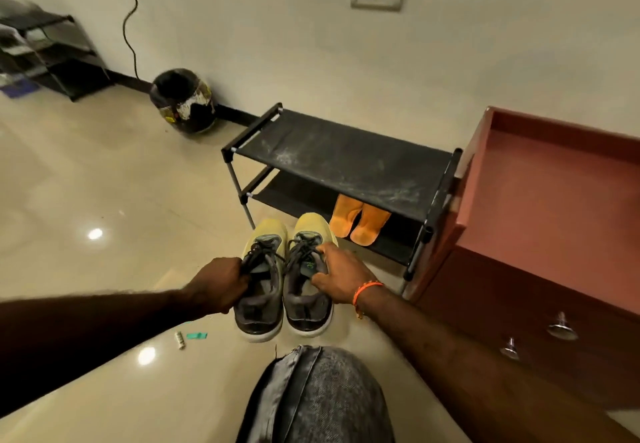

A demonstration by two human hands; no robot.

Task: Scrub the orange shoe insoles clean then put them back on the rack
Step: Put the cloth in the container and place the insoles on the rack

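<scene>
Two orange insoles [358, 220] lie side by side on the lower shelf of a black two-tier shoe rack [346, 158], toes pointing outward. In front of the rack, on the floor, stand a pair of yellow-and-grey sneakers. My left hand [221, 285] grips the left sneaker [259, 290] at its side by the laces. My right hand [341, 274] holds the right sneaker [308, 259], fingers over the tongue and thumb inside the opening. The rack's top shelf is dusty and holds nothing.
A reddish wooden cabinet [540, 234] with metal knobs stands right of the rack. A dark helmet [183, 101] sits by the wall at the left. Another black rack [52, 51] is far left. Small scraps [190, 337] lie on the tiled floor. My knee [318, 397] is below.
</scene>
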